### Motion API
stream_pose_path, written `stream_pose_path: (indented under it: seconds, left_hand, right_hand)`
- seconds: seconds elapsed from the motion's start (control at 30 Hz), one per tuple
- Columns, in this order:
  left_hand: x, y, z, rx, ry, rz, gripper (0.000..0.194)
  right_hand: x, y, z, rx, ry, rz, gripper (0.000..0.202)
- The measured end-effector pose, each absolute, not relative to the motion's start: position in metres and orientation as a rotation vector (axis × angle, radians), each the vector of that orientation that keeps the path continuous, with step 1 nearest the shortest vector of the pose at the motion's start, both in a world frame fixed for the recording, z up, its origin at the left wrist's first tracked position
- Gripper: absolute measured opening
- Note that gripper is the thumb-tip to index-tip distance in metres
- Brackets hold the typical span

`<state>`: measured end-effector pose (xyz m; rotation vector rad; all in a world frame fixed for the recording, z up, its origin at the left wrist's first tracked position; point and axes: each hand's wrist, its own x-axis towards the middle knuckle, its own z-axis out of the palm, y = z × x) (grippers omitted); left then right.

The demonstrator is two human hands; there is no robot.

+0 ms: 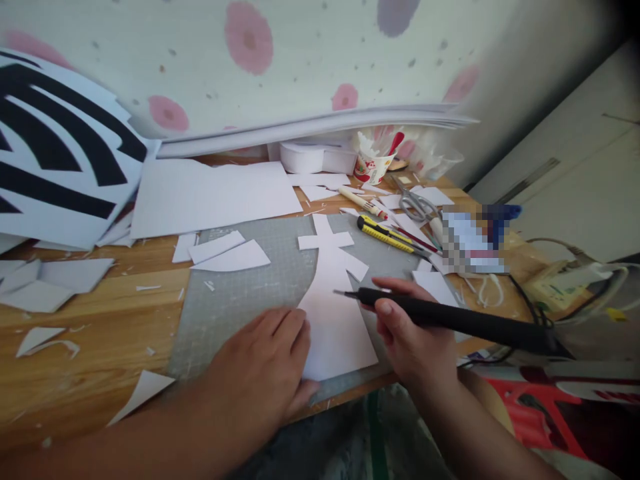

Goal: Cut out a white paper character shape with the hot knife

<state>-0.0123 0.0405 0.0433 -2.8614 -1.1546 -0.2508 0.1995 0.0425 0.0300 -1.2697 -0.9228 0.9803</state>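
Observation:
A cut-out piece of white foam board [336,320] lies on the grey cutting mat [240,290], with a narrow cross-shaped top and a wide base. My left hand [270,357] rests at its lower left edge, fingers bent together against the board and thumb at the near corner. In my right hand [413,327] is a black pen-shaped tool [450,316], gripped between thumb and fingers. Its thin metal tip points left over the middle of the piece; whether it touches the surface I cannot tell. White offcuts [235,257] lie on the mat's left part.
Right of the piece lie a yellow utility knife [385,235], a marker [363,202] and scissors [417,205]. Behind stand a paper cup [373,168] and a large white sheet [215,197]. A black-striped board [65,147] leans at left. Scraps litter the wooden table [125,320].

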Motion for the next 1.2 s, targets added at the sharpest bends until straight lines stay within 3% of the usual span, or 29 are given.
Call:
stream_pose_path:
  seconds: [0.1, 0.27, 0.43, 0.57, 1.2]
  left_hand:
    - [-0.010, 0.040, 0.043, -2.875, -1.181, -0.148, 0.049]
    - [-0.010, 0.037, 0.041, -2.822, -1.071, -0.229, 0.054]
    - [-0.012, 0.036, 0.036, -2.738, -0.986, -0.307, 0.052]
    - [-0.011, 0.035, 0.032, -2.703, -0.968, -0.350, 0.041]
    - [-0.009, 0.032, 0.034, -2.664, -0.966, -0.363, 0.043]
  right_hand:
    - [0.180, 0.051, 0.036, -1.314, -1.052, 0.913, 0.031]
    - [0.168, 0.057, 0.031, -1.312, -1.307, 0.732, 0.007]
    - [0.171, 0.059, 0.026, -1.246, -1.512, 0.549, 0.021]
    - [0.172, 0.063, 0.029, -1.169, -1.664, 0.445, 0.019]
    - [0.172, 0.068, 0.029, -1.161, -1.765, 0.388, 0.014]
